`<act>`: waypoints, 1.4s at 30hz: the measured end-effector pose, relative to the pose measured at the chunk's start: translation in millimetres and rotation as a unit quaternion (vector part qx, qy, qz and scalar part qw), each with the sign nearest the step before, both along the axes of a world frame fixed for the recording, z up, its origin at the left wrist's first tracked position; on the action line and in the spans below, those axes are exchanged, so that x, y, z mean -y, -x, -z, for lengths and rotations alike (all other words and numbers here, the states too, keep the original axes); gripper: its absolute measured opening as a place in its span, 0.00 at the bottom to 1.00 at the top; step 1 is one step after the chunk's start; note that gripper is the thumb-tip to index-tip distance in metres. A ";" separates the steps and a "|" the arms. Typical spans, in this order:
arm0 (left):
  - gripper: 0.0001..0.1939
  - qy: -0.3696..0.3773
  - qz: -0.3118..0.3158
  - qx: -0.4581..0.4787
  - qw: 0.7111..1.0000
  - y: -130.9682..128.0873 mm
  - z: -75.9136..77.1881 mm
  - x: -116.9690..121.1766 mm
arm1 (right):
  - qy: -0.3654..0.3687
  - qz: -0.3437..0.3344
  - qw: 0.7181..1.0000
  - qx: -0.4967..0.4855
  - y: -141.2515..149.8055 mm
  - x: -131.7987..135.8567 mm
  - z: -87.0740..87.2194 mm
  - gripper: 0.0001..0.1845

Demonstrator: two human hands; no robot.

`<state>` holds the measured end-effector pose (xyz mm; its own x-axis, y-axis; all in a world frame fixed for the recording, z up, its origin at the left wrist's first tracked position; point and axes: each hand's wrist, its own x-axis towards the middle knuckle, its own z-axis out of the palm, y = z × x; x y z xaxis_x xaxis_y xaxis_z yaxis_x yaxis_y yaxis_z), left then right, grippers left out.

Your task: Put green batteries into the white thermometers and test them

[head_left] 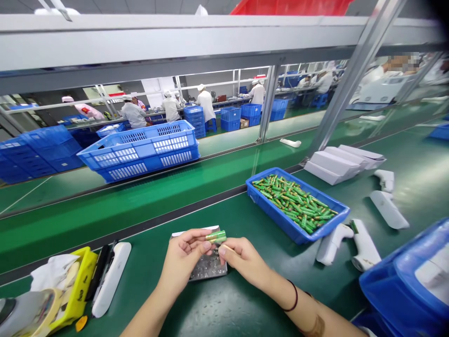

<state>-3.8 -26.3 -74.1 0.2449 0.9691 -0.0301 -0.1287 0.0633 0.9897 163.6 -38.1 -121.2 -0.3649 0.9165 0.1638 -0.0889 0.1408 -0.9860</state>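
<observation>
left hand [185,250] pinching metallic green-and-gold cylinders [218,237], right hand [242,257] curling at their four o'clock, its hold unclear, forearms [154,299] slanting in from seven and four o'clock

The near workbench [238,309] has a dark green top, with pale glare towards its right side. Behind it, a brighter green belt [105,206] with dark edges runs from left to right. A white and grey beam [175,37] spans the upper view; below it, 2 metal posts [269,103] stand right of centre. In the far room, a long worktable [228,101] lies under white rails [206,84], with a blue stool [211,124] before it. Grey panels line the ceiling [140,6].
</observation>
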 end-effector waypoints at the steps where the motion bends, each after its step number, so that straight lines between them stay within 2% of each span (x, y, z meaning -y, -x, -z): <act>1: 0.13 -0.007 0.005 -0.005 1.000 -0.2 1.4 0.3 | -0.002 -0.001 1.000 -0.010 0.5 -0.4 1.3 0.26; 5: 0.11 -0.047 0.003 -0.038 0.998 0.3 8.2 1.0 | 0.008 -0.024 0.999 -0.039 3.4 -1.5 6.1 0.26; 7: 0.09 -0.065 -0.008 -0.072 0.995 1.5 9.2 0.5 | 0.013 -0.014 0.999 -0.038 4.2 -2.5 5.9 0.27; 13: 0.05 -0.123 -0.016 -0.211 0.970 5.1 -0.1 -3.8 | 0.023 0.108 0.994 -0.024 4.4 -3.4 -2.1 0.28; 19: 0.04 -0.136 0.023 -0.258 0.956 -2.3 -18.6 -10.6 | -0.036 0.215 0.975 0.046 0.5 -0.9 -6.5 0.27; 24: 0.06 -0.086 0.070 -0.241 0.964 -4.5 -34.4 -16.3 | -0.045 0.165 0.985 0.011 -1.3 0.9 -12.0 0.27; 26: 0.06 -0.088 0.071 -0.236 0.965 -2.6 -37.1 -16.0 | -0.076 0.167 0.982 0.032 -4.1 2.2 -13.1 0.26; 27: 0.06 -0.096 0.071 -0.239 0.964 -1.0 -37.5 -15.4 | -0.098 0.185 0.977 0.048 -7.3 2.3 -13.4 0.25; 29: 0.04 -0.115 0.076 -0.261 0.956 2.9 -36.4 -13.6 | -0.134 0.264 0.953 0.060 -17.0 0.0 -14.3 0.24; 31: 0.02 -0.119 0.082 -0.292 0.946 6.6 -33.0 -11.6 | -0.141 0.364 0.921 0.009 -27.2 -5.5 -15.3 0.22; 32: 0.02 -0.118 0.076 -0.300 0.943 7.4 -30.5 -10.7 | -0.131 0.386 0.913 -0.029 -30.2 -8.6 -15.6 0.22; 33: 0.03 -0.120 0.062 -0.303 0.943 7.1 -27.4 -9.6 | -0.111 0.369 0.921 -0.063 -31.0 -11.4 -15.6 0.22; 34: 0.04 -0.130 0.034 -0.301 0.944 5.4 -23.9 -8.4 | -0.081 0.316 0.941 -0.090 -29.3 -13.5 -15.2 0.21; 36: 0.06 -0.181 -0.026 -0.300 0.936 -1.5 -16.2 -5.1 | -0.007 0.164 0.978 -0.131 -20.1 -14.7 -13.4 0.21; 37: 0.05 -0.218 -0.046 -0.303 0.927 -6.1 -12.4 -3.2 | 0.026 0.107 0.983 -0.147 -14.5 -14.1 -12.4 0.21; 38: 0.05 -0.255 -0.053 -0.302 0.917 -10.7 -9.1 -1.3 | 0.050 0.077 0.982 -0.163 -9.5 -13.1 -11.5 0.21; 40: 0.06 -0.309 -0.035 -0.292 0.904 -17.7 -5.4 1.6 | 0.065 0.074 0.977 -0.188 -4.4 -11.0 -10.7 0.22; 42: 0.08 -0.308 -0.005 -0.277 0.910 -19.6 -6.7 2.0 | 0.065 0.087 0.976 -0.190 -6.1 -10.2 -11.7 0.22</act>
<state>15.8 -28.3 -67.4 0.3491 0.8460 0.4031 0.4032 -0.5239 0.7503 169.7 -27.9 -109.5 -0.1379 0.9812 0.1347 -0.4385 0.0615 -0.8966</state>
